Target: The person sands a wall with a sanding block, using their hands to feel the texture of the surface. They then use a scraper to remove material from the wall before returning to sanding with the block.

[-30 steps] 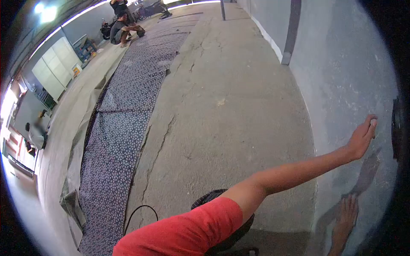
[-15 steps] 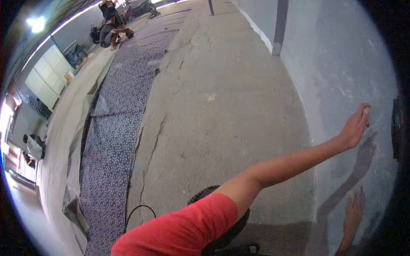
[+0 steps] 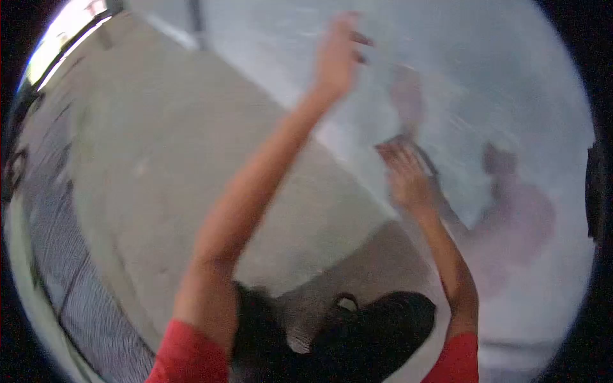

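My left hand (image 3: 337, 60) is raised at the upper middle, by the grey wall (image 3: 472, 102). Motion smears its fingers, so I cannot make out whether they hold anything. Lower and to the right, my right hand (image 3: 410, 182) lies with fingers stretched out flat against the wall. A dark edge beside its fingertips looks like shadow, though blur leaves this uncertain. Shadows of my arms and head fall on the wall. Both arms come out of red sleeves.
Bare concrete floor (image 3: 191, 159) meets the wall along a diagonal line. A patterned sheet (image 3: 76, 274) runs along the floor at left. My legs in black (image 3: 377, 332) are bent below me. A dark upright strip (image 3: 195, 22) marks the wall farther off.
My view has swung right and down toward the wall. My left hand now appears at the upper middle, and the right hand has come fully into view. The people at left are out of sight.
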The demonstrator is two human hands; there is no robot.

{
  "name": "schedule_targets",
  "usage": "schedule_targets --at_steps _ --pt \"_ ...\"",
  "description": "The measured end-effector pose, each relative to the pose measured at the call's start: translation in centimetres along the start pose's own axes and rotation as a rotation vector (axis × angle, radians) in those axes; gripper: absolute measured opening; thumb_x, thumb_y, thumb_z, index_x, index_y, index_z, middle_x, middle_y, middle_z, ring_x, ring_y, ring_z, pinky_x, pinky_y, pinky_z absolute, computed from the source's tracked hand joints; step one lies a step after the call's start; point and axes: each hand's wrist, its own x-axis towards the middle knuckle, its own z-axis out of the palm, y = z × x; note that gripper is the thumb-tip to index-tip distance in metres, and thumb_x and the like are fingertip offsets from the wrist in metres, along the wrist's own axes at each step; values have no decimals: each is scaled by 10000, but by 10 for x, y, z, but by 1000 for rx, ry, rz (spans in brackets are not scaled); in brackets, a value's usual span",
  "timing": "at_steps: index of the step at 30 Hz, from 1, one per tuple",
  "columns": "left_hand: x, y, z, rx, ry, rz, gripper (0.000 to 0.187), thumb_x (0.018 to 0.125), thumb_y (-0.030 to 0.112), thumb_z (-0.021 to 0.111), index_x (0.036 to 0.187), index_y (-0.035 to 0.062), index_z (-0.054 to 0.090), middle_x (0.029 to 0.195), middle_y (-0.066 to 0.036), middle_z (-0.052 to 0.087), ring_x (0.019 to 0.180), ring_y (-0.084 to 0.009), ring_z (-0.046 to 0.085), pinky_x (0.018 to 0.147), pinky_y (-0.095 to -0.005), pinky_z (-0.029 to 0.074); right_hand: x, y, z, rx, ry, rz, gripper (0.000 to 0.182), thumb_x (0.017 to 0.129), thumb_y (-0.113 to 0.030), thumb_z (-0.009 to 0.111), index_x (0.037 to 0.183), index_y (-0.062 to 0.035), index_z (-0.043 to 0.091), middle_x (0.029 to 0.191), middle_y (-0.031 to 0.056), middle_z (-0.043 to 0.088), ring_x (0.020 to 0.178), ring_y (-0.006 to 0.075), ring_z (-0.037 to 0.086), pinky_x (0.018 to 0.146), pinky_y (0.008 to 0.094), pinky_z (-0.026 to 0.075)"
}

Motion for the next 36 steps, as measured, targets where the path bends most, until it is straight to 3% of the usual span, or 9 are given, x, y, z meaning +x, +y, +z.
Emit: schedule_targets --at_steps 2,8,14,18,20,22,25,28,36 --pt "7 6 -5 -28 -6 -152 599 961 521 214 1327 87 404 970 -135 627 701 -185 580 711 -318 464 -47 25 -17 -63 37 -14 614 775 -120 585 1362 -123 401 1411 55 392 1300 251 352 1098 413 248" --pt "-1 -14 1 -16 22 -203 605 956 525 236 1343 88 396 974 -121 609 722 -180 563 727 -311 426 -98 87 -77 -397 -15 201 586 830 -233 566 1374 -120 381 1440 53 347 1337 274 286 1104 428 223" --pt "-5 -30 2 11 44 -225 557 975 458 180 1285 66 426 941 -109 612 687 -163 569 658 -279 428 8 96 -59 -219 -72 -152 479 845 -229 553 1292 -74 471 1412 44 386 1342 248 270 1114 381 206" --pt "-6 -24 0 1 31 -238 628 949 550 240 1342 85 393 970 -112 589 730 -173 546 722 -313 422 81 74 -15 -487 -11 -278 383 872 -200 507 1248 -130 528 1406 11 399 1330 201 301 1113 372 222" --pt "-7 -14 2 14 20 -246 629 952 547 230 1341 79 391 968 -113 589 725 -168 546 706 -299 427 109 77 32 -171 61 -269 384 873 -203 490 1246 -118 533 1392 31 417 1326 206 313 1114 375 213" --pt "-11 0 8 28 31 -221 589 963 504 215 1310 71 411 932 -105 601 684 -155 548 665 -282 417 137 55 50 -419 -207 -337 405 892 -232 471 1278 -114 504 1383 43 426 1323 222 317 1116 384 205" --pt "-13 22 10 37 12 -187 556 972 465 201 1279 62 431 891 -95 612 639 -141 547 621 -267 406 142 14 64 -58 31 -116 421 875 -270 493 1266 -117 510 1364 46 453 1293 239 363 1108 366 227" --pt "-14 26 11 25 -22 -172 567 968 474 199 1278 60 432 885 -93 612 633 -140 544 618 -271 407 108 -4 42 64 226 -203 416 896 -283 477 1282 -128 492 1372 49 443 1304 233 350 1105 380 236" --pt "-8 20 20 -50 -41 -163 605 965 522 206 1334 87 407 973 -101 589 739 -157 543 712 -297 433 -113 75 -82 -298 -149 145 566 826 -223 574 1361 -141 407 1442 39 342 1326 259 310 1107 425 228"
